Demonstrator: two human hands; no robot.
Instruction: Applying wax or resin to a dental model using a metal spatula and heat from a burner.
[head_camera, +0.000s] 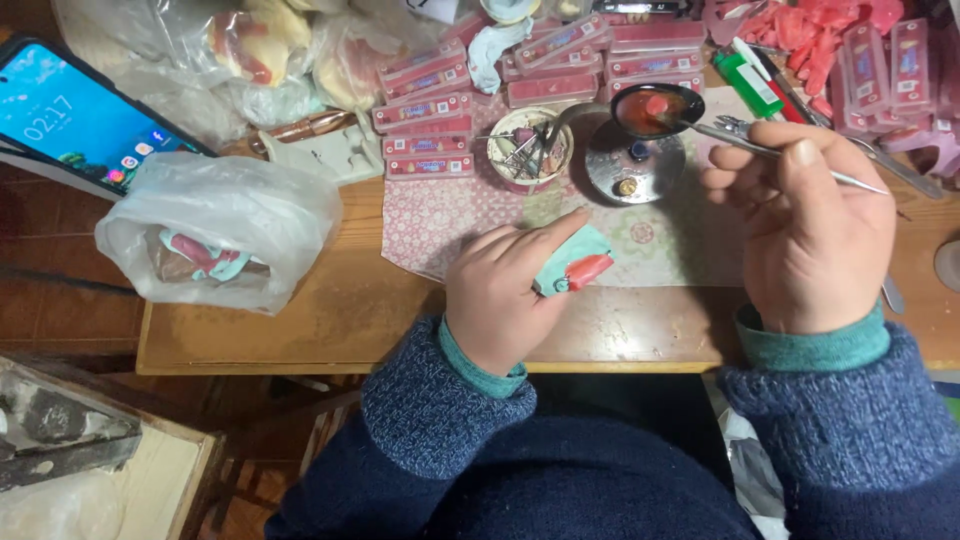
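Our left hand (500, 300) pinches the small teal piece (572, 262) just beside its fingertips; our right hand (805, 235) grips the thin metal tool (745, 145), tip in the spoon (655, 108) beyond. We load sparingly, steadily.

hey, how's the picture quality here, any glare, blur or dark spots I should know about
Head view: the phone screen at upper left glows bright and washes out; the clear plastic bags catch soft glare; the left hand, the right hand and the thin metal tool look fairly sharp, with slight softness at the fingertips; the lower left floor area is dim; the frame edges bend a little from the wide lens.
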